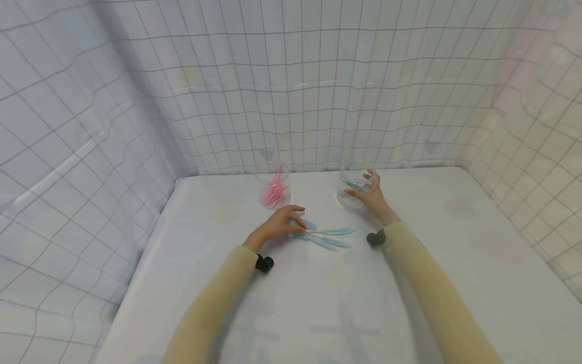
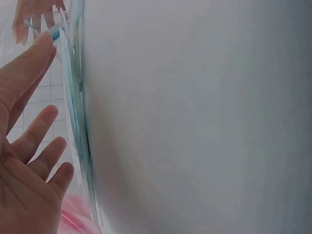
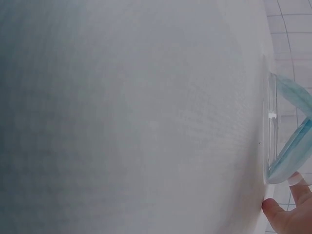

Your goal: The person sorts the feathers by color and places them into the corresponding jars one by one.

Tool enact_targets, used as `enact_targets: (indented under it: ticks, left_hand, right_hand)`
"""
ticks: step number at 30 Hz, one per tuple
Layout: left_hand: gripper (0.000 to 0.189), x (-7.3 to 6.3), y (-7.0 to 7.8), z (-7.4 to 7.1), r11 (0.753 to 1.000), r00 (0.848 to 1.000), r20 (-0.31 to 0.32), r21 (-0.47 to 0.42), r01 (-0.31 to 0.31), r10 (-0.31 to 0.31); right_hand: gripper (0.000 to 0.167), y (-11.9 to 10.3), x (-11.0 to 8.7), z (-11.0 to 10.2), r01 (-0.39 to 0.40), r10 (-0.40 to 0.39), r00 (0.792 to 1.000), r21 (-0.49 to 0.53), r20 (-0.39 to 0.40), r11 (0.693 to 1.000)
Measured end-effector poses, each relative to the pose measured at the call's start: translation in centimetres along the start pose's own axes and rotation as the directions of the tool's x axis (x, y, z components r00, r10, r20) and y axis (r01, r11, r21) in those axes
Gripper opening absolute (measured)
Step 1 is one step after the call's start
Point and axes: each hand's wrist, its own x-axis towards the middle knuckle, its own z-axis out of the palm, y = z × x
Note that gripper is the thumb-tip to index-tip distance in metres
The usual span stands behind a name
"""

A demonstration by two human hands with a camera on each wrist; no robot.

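Several slender light-blue strips [image 1: 334, 241] lie fanned out on the table; their exact kind is unclear. My left hand [image 1: 283, 222] is over their left end. Its thumb and index finger pinch a blue strip [image 2: 55, 35], while the other fingers stay loosely bent. Farther back on the right, my right hand [image 1: 374, 196] grips the side of a clear cup [image 1: 347, 201], its thumb in front and fingers at the right. Inside that cup are more blue strips [image 3: 292, 148]. The right wrist view shows only part of the right hand [image 3: 292, 214].
A second clear cup [image 1: 259, 178] stands at the back left, with several pink strips [image 1: 275, 193] leaning in it. A white cloth covers the table [image 1: 309, 303]. Gridded white curtains [image 1: 300, 101] hang behind and at both sides.
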Motion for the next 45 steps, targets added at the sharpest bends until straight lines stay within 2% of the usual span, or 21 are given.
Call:
enact_targets:
  ticks: [3,9,11,18,28,35,40,45]
  left_hand:
    - [0.012,0.2,0.3,0.3,1.000,1.000,0.001,0.017,0.000,0.000]
    - [0.010,0.9,0.8,1.0,0.994,0.995,0.008,0.047,0.098,-0.098]
    - [0.010,1.1,0.7,1.2,0.991,0.993,0.015,0.069,0.113,-0.114]
    - [0.010,1.4,0.9,1.2,0.991,0.997,0.036,0.119,0.066,-0.070]
    - [0.012,1.7,1.1,1.2,0.979,0.993,0.108,0.201,0.032,-0.055]
    - [0.012,1.7,1.5,0.9,0.977,0.991,0.133,0.214,0.001,-0.031]
    - [0.011,2.6,1.7,-0.1,0.980,0.994,0.107,0.195,-0.028,0.007]
    - [0.014,4.2,3.0,-2.8,0.972,0.997,0.054,0.227,-0.058,0.047]
  right_hand:
    - [0.103,-0.1,0.0,-0.1,-0.001,0.001,1.000,0.004,0.001,1.000]
    - [0.101,-0.1,-0.1,0.0,-0.020,0.020,1.000,0.021,0.000,1.000]
    - [0.101,-0.1,-0.2,0.0,-0.019,0.019,1.000,0.020,0.001,1.000]
    - [0.100,-0.2,0.0,-0.2,-0.011,0.011,1.000,0.011,0.007,1.000]
    - [0.099,-0.5,0.3,-0.4,-0.047,0.046,0.998,0.037,0.030,0.998]
    - [0.101,-0.4,0.0,-0.2,-0.020,0.020,1.000,0.026,0.009,0.999]
    - [0.101,-0.4,-0.1,-0.2,-0.019,0.019,1.000,0.027,0.010,0.999]
    - [0.101,-0.3,-0.2,-0.1,-0.013,0.012,1.000,0.069,0.021,0.998]
